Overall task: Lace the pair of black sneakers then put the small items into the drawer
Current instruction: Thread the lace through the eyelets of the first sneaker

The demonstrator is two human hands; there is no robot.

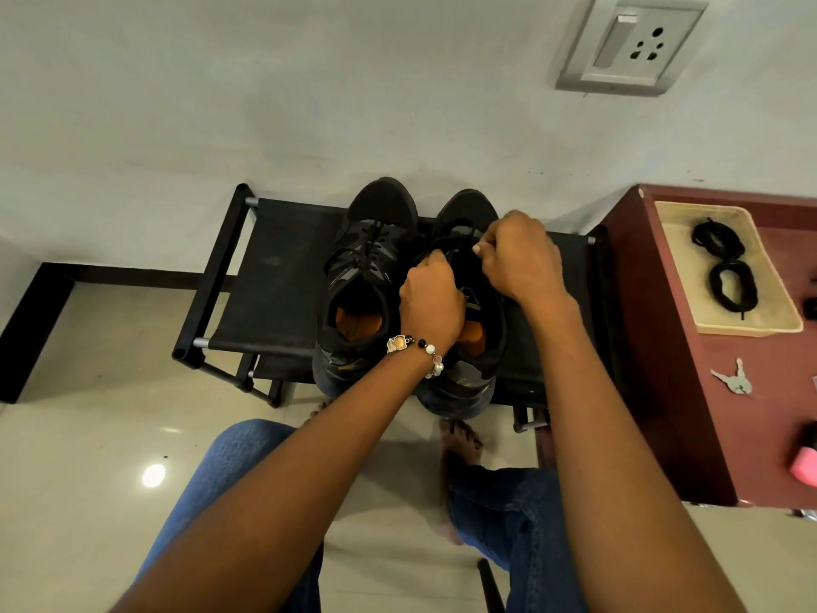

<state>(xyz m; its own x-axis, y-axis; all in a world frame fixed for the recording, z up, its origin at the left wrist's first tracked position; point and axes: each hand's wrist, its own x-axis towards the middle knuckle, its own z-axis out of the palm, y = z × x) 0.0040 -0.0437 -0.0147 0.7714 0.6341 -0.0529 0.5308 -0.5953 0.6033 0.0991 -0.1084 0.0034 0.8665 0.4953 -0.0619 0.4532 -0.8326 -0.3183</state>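
Two black sneakers with orange insoles stand side by side on a black fabric shoe rack (274,276), toes toward the wall. The left sneaker (367,267) has its lace threaded. Over the right sneaker (468,214), my left hand (431,298) and my right hand (517,254) each pinch part of its black lace (457,238). Both hands cover most of that shoe's tongue and eyelets.
A maroon cabinet top (689,391) stands to the right. On it a beige tray (769,316) holds coiled black laces (725,267), with keys (734,380) and a pink item (804,466) nearer me. My knees and bare feet are below the rack. A wall socket (632,46) is above.
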